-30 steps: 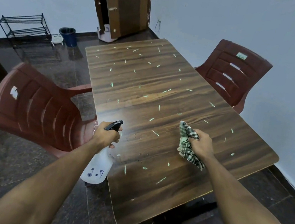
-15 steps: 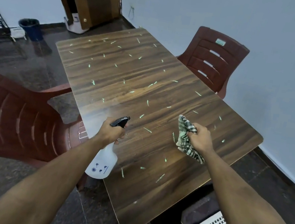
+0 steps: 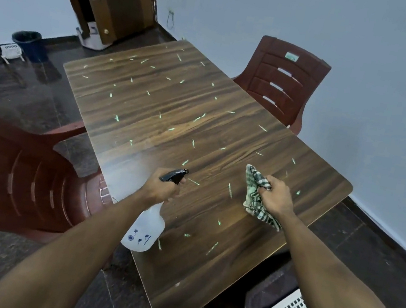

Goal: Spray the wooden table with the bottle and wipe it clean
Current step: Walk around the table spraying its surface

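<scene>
— Maroon plastic, that chair (image 3: 18,176) out past the left hand (image 3: 161,190). Does it matter for the spraying?

— Only as a thing to keep dry. A pale mist hangs just outboard of that hand, over the table's left edge, so some of the spray looks to be drifting toward the chair. I'd turn the nozzle inward.

— How is the hand holding the bottle (image 3: 143,230)?

— Fingers curled round the neck under the black trigger head, with the white body hanging below the wrist, over the near left edge of the wooden table (image 3: 226,136). The nozzle points ahead and slightly to the right of the knuckles. Whether the trigger is squeezed right now, I cannot tell.

— And the table itself?

— Mostly unwiped, by my judgement. Small pale green scraps (image 3: 197,119) lie scattered ahead of both hands, all the way to the far end, and a few lie nearer than the grips too. For a good pass, I'd mist the area between the hands first, then work forward in bands.

— What about the right hand (image 3: 273,199)?

— It grips a bunched green checked cloth (image 3: 256,197), fingers closed tight round it, with the loose folds spilling to the left of the fist and under it. It seems to sit on or just above the wood; contact isn't certain. Opening the cloth flatter would catch scraps better than a wad.

— Anything beyond it?

— A second maroon chair (image 3: 283,84), well ahead and to the right of that fist, against the wall.
</scene>
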